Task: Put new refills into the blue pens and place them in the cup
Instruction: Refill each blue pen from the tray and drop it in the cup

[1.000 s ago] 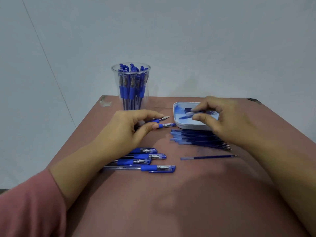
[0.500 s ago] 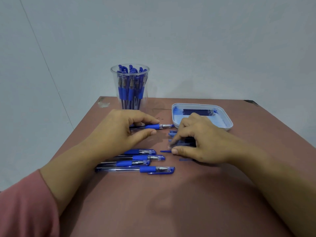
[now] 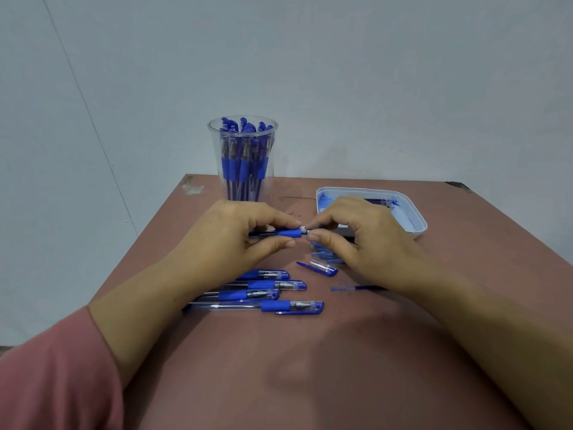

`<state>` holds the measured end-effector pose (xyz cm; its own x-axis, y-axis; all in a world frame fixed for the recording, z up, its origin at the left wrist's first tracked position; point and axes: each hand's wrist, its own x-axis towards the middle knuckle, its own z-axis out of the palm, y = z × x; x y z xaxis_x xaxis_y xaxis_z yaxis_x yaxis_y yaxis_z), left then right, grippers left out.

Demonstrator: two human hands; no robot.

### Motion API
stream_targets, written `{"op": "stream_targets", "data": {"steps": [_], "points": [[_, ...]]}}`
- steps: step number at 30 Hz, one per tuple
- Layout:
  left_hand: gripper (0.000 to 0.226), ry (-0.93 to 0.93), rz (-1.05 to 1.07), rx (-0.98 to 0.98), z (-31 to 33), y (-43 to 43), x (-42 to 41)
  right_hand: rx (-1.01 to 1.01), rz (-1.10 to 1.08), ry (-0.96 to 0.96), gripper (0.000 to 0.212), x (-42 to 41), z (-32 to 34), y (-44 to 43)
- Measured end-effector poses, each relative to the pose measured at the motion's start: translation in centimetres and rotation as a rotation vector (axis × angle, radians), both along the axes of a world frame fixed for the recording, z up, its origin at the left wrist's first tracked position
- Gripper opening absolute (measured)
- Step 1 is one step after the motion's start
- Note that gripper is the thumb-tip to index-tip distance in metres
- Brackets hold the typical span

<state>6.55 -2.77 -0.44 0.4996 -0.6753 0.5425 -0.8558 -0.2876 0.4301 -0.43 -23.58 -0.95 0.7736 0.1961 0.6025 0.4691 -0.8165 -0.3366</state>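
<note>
Through the head view, my left hand gripped the pen by its blue sleeve, level above the table. That steadied it while my right hand pinched the tip end, twisting it, I judged. Its cap lay just beside my right hand, within reach. The cup stood behind my left hand near the far edge, the tray toward the right edge. Four capped pens lay nearer me, with bare tabletop beyond them.

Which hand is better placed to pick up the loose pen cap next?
Probably the right hand: the clear blue plastic cap lies close beside it, and it only pinches the tip of the blue-gripped clear pen that the left hand grips.
</note>
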Motion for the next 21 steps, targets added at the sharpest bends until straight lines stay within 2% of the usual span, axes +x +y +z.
{"op": "stream_targets", "data": {"steps": [5,13,17,21], "points": [[0.027,0.024,0.01,-0.01,-0.2,-0.1,0.2,0.011,0.034,-0.021,0.009,0.0,0.0,-0.1],[0.021,0.066,0.038,-0.068,-0.5,-0.3,0.2,-0.104,0.042,-0.135,0.009,0.3,0.1,-0.2],[0.024,0.045,0.03,-0.07,-0.5,-0.3,0.2,-0.004,0.056,0.007,0.017,-0.4,0.5,-0.2],[0.024,-0.004,0.044,-0.072,-0.5,-0.2,0.4,0.101,0.008,0.098,0.013,-0.6,0.5,-0.1]]}}
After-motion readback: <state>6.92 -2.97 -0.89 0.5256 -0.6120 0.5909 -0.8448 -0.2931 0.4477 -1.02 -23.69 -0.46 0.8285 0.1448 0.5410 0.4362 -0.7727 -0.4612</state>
